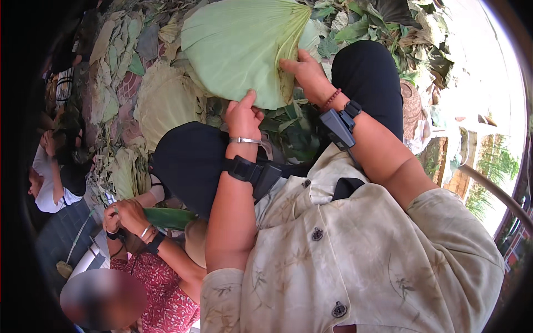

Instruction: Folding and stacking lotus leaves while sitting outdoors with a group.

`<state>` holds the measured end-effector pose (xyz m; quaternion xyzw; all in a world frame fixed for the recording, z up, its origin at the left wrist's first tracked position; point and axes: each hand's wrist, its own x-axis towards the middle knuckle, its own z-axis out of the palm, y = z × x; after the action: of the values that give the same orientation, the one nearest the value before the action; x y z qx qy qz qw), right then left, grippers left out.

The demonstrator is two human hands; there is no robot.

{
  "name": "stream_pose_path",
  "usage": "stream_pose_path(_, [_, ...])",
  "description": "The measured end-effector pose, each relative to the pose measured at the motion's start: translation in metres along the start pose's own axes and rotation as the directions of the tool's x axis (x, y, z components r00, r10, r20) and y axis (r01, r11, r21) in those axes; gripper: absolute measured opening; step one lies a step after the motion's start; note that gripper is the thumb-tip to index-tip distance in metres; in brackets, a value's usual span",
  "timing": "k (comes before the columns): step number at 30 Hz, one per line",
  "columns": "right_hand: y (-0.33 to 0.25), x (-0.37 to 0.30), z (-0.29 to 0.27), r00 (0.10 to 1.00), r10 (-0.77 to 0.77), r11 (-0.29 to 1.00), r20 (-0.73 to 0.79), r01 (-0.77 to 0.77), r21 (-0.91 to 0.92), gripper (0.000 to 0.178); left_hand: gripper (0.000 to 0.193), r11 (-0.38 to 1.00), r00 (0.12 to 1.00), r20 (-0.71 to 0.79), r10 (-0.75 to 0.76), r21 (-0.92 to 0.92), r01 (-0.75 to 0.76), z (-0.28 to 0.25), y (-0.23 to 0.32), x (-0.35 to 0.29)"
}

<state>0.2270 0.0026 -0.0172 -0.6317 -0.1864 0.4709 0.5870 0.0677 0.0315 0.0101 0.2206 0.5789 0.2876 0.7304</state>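
A large pale green leaf, folded into a fan shape with ribs meeting at its upper right, is held up in front of my knees. My left hand pinches its lower edge, thumb on top and fingers curled beneath. At the leaf's right side my right hand grips the edge, which is browned and creased there. Part of each hand's fingers is hidden behind the leaf. Below it, between my legs, lie darker green leaves.
Dried and green leaves cover the ground ahead, with a large pale leaf beside my left knee. At lower left a person in a red patterned top handles a long green leaf. Another person in white sits farther left.
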Motion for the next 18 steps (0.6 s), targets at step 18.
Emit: stream_pose_path(18, [0.004, -0.037, -0.012, 0.661, 0.536, 0.726, 0.525, -0.678, 0.111, 0.023, 0.016, 0.968, 0.95, 0.211, -0.232, -0.045, 0.246, -0.015, 0.001, 0.014])
